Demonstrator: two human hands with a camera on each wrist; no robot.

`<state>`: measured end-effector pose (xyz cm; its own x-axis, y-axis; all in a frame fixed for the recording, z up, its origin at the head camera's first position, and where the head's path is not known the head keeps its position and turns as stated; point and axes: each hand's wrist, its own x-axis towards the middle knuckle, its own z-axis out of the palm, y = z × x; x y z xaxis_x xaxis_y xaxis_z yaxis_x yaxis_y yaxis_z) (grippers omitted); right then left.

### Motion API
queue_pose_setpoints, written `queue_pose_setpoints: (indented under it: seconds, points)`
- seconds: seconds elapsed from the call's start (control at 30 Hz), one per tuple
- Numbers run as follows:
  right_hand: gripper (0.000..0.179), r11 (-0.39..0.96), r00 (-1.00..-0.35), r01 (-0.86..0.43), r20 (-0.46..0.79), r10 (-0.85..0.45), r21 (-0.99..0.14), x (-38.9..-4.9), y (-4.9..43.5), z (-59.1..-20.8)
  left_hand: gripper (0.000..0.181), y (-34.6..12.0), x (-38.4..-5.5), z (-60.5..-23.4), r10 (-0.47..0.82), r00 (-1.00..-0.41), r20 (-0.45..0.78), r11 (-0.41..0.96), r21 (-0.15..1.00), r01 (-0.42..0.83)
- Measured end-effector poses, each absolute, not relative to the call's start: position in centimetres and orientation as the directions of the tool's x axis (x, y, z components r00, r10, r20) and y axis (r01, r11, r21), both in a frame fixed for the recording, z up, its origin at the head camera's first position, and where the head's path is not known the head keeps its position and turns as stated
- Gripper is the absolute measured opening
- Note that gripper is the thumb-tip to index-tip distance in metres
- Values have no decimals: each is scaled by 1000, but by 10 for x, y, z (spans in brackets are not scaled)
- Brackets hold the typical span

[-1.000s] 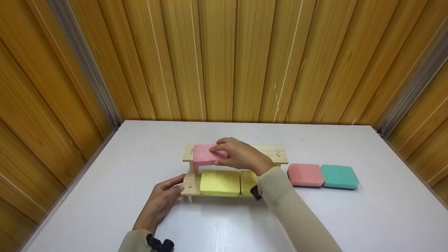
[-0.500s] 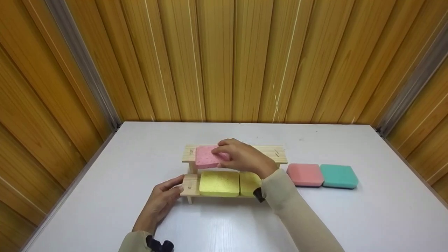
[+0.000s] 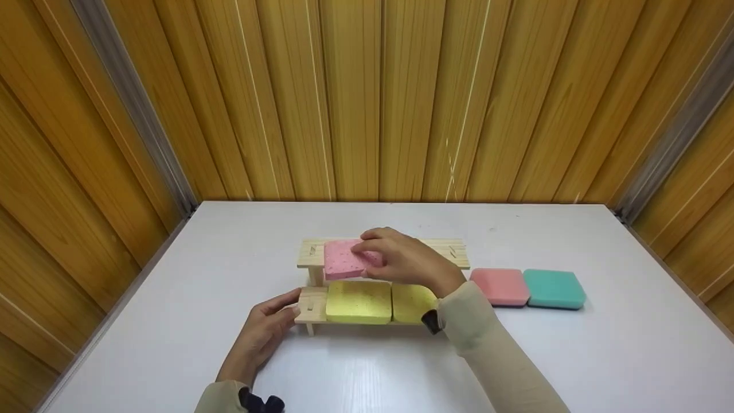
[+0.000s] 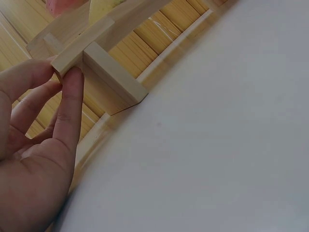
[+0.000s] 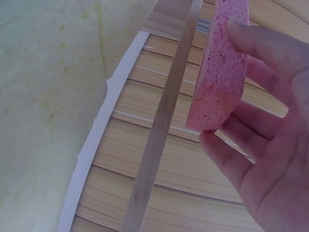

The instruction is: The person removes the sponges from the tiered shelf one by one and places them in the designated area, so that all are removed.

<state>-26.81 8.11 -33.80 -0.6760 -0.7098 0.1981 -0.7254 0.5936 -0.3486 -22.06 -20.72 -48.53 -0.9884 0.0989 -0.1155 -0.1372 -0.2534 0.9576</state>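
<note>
My right hand point(image 3: 410, 258) grips a pink sponge point(image 3: 340, 258) between thumb and fingers, over the left half of the upper board point(image 3: 450, 249) of a two-level wooden rack. In the right wrist view the sponge point(image 5: 222, 72) shows its porous side close beside a wooden edge point(image 5: 161, 121). With thumb and fingertips, my left hand point(image 3: 266, 330) pinches the left end of the rack's lower board point(image 3: 311, 307); the left wrist view shows this grip on the board's corner point(image 4: 72, 53). Two yellow sponges point(image 3: 359, 301) lie side by side on that lower board, the right one partly behind my right wrist.
Right of the rack, a salmon-pink sponge point(image 3: 500, 287) and a teal sponge point(image 3: 555, 288), both with dark undersides, lie side by side on the white table point(image 3: 367, 373). Wood-patterned panels point(image 3: 355, 103) stand behind the table and at both sides.
My right hand has shifted the pink sponge slightly right and towards me, away from the upper board's left end. My left hand keeps its hold on the lower board.
</note>
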Motion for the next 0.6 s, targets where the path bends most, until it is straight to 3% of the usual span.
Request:
queue_pose_setpoints:
  seconds: [0.6]
  points:
    - [41,580,-667,-739,249,-702,-343,-264,106,-340,54,-208,-220,-485,93,-988,-119,-235,962,-138]
